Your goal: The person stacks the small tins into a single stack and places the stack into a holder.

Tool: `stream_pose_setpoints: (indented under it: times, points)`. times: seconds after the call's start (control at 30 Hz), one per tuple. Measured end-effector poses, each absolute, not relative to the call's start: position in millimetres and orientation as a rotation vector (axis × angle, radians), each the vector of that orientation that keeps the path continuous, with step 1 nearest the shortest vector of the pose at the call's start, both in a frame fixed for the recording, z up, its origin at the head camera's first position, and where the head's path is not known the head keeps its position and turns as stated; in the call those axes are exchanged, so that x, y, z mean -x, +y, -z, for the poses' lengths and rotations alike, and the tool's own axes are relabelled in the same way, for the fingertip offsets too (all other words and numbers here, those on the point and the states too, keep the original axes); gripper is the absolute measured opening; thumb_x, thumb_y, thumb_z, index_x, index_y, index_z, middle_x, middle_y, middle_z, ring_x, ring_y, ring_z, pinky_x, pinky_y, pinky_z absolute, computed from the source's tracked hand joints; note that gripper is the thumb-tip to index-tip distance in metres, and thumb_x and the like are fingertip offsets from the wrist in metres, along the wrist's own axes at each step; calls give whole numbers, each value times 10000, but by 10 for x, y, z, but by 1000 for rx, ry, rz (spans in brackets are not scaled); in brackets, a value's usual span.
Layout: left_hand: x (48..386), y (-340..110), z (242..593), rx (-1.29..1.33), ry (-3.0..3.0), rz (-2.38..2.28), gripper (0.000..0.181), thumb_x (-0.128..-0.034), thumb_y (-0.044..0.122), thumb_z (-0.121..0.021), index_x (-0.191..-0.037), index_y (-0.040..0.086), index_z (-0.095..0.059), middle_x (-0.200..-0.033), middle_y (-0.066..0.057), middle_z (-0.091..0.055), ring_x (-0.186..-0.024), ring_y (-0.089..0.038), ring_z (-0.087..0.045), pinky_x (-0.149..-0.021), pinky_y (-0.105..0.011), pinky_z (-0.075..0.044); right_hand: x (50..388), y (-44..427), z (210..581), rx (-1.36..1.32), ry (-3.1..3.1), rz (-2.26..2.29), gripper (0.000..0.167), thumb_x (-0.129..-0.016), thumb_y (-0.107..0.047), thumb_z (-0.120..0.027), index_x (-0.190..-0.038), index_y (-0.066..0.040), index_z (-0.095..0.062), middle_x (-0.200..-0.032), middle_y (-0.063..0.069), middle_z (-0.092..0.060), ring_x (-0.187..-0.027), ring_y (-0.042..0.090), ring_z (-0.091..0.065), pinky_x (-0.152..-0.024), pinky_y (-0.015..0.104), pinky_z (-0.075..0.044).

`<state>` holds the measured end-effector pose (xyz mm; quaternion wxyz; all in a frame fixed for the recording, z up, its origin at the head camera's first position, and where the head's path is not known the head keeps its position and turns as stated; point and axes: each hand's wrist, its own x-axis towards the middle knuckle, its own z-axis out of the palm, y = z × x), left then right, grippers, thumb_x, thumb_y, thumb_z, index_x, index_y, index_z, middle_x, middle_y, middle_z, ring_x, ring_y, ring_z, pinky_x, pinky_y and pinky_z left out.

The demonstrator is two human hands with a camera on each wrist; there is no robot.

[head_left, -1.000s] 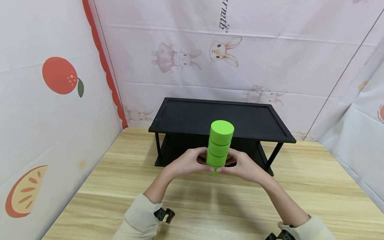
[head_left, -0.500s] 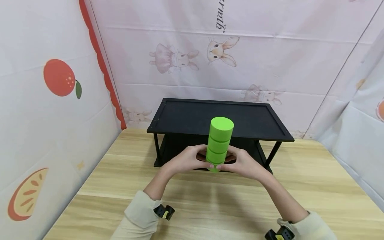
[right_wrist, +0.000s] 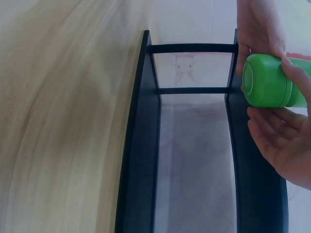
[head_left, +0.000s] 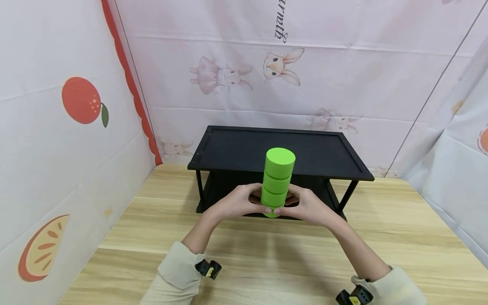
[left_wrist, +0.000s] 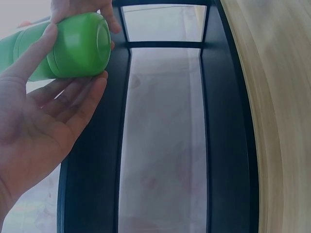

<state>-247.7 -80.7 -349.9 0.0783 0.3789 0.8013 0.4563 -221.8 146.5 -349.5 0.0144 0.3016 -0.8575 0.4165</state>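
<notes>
A bright green cylindrical container with grooves ringing its body is held up in front of a black two-tier rack. It tilts slightly in the head view, flat top uppermost. My left hand grips its lower part from the left, and my right hand grips it from the right. Both thumbs are on the near side, their tips close together. In the left wrist view, the container's rounded base shows between thumb and fingers. The right wrist view shows the same base; whether the container touches the rack is unclear.
The rack stands on a wooden table near the back wall, its upper tier lying behind the container. Printed cloth covers the back and side walls. Each wrist carries a small black device, such as the one on the left wrist.
Both hands have raised the green container slightly from one second ago, with little movement over the last half second. The grip looks the same, and the rack stays in place.
</notes>
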Motion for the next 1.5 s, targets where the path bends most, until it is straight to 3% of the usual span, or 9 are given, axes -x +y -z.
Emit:
stream_pose_setpoints:
  times: [0.43,0.83,1.5]
  points:
    - [2534,-797,3446,-1160,2407,-1343,508,-803,204,-730,-1248,80,-517,-1077,-3,-592,-966,-94,-572,-803,-226,-488,2261,1469,3445,-899,-2682,-1326,451,-771,-163,-757,-1169,-72,-564,-1031,31,-612,-889,203,-606,-774,399,-504]
    - [2580,-773,3405,-1166,2413,-1332,506,-804,197,-730,-1247,73,-518,-1070,-4,-597,-958,-90,-576,-796,-227,-489,2295,1488,3408,-930,-2659,-1303,450,-773,-280,-753,-1149,-102,-579,-1022,9,-614,-884,169,-604,-778,374,-504]
    - [2612,-783,3364,-1172,2395,-1355,509,-803,206,-731,-1249,80,-520,-1076,-11,-596,-969,-109,-576,-801,-236,-490,2338,1482,3372,-923,-2671,-1287,441,-775,-233,-756,-1150,-89,-572,-1031,19,-610,-891,162,-603,-788,380,-503]
